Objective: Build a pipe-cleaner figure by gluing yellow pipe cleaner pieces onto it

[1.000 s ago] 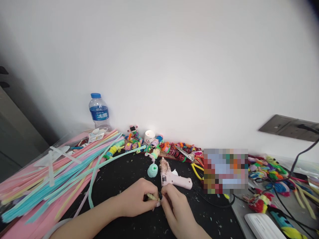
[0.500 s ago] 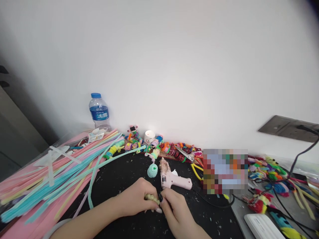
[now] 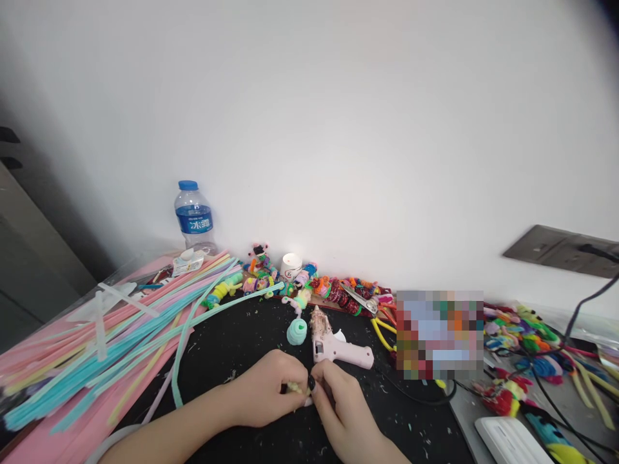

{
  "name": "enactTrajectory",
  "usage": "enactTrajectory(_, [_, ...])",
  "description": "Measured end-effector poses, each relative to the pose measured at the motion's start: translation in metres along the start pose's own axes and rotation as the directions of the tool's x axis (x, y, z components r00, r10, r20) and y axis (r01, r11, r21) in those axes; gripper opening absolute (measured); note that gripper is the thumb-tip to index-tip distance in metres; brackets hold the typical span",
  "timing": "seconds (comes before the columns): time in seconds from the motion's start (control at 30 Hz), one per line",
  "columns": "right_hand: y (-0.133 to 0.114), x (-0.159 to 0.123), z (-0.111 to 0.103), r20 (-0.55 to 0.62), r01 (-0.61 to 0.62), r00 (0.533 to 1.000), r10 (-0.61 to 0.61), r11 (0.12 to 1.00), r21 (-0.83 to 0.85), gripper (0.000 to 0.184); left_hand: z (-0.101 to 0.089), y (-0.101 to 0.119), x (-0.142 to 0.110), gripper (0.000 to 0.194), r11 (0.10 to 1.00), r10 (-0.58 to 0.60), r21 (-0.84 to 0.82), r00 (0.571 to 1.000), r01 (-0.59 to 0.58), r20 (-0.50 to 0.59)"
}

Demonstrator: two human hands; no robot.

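My left hand (image 3: 264,390) and my right hand (image 3: 341,409) meet over the black mat (image 3: 242,341) near the front edge. Both are closed, pinching a small pale-yellow fuzzy piece (image 3: 294,387) between their fingertips; most of it is hidden by the fingers. Just behind the hands lies a pink hot-glue gun (image 3: 336,345) on its side, and a small mint-green coiled piece (image 3: 296,331) stands beside its nozzle.
A big pile of long pastel pipe cleaners (image 3: 106,335) covers the left side. A water bottle (image 3: 194,218), a white cup (image 3: 291,264) and colourful finished figures (image 3: 333,290) line the wall. Scissors (image 3: 360,298), cables and more figures (image 3: 522,341) lie right.
The hands stay together on the mat; the fingers shift slightly, turning the yellow fuzzy piece between them. Nothing else has moved.
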State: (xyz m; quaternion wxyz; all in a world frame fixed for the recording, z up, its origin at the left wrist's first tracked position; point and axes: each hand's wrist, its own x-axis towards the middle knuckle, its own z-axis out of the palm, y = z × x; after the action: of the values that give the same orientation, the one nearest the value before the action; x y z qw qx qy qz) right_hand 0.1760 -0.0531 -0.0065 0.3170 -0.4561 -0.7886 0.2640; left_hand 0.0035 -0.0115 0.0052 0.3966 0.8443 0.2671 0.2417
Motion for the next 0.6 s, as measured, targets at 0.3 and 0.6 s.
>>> enactTrajectory(0.3, [0.0,0.003,-0.003,-0.059,-0.042,0.997,0.048,0.994,0.105,0.02,-0.003,-0.002,0.0,0.017,0.901,-0.237,-0.377,0.971,0.215,-0.012])
enactTrajectory(0.6, [0.002,0.004,-0.003,-0.129,-0.077,0.988,0.089,0.992,0.097,0.021,-0.013,0.002,0.002,0.008,0.998,-0.04,-0.061,0.992,0.033,-0.117])
